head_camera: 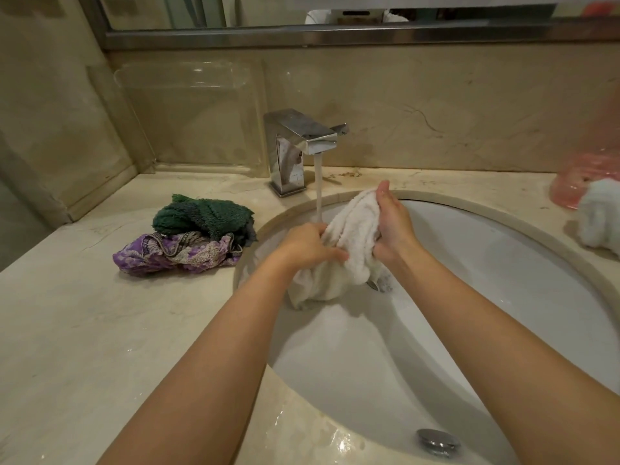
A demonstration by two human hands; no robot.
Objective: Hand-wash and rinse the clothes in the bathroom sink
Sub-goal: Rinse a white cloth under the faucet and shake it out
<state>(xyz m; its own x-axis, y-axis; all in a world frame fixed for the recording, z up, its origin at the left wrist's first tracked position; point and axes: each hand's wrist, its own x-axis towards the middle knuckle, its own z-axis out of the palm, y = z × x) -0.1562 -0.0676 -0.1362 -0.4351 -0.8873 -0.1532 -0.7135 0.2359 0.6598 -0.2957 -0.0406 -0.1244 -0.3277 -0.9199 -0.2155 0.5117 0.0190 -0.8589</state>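
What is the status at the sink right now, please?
Left hand and right hand both grip the white cloth over the sink. Faucet running. Green and purple clothes wait on counter; nothing in the way.

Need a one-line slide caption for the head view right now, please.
Both hands, left hand and right hand, grip a white towel under the running faucet over the sink.

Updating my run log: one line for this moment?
both hands: left hand, right hand grip white cloth | tap running | sink
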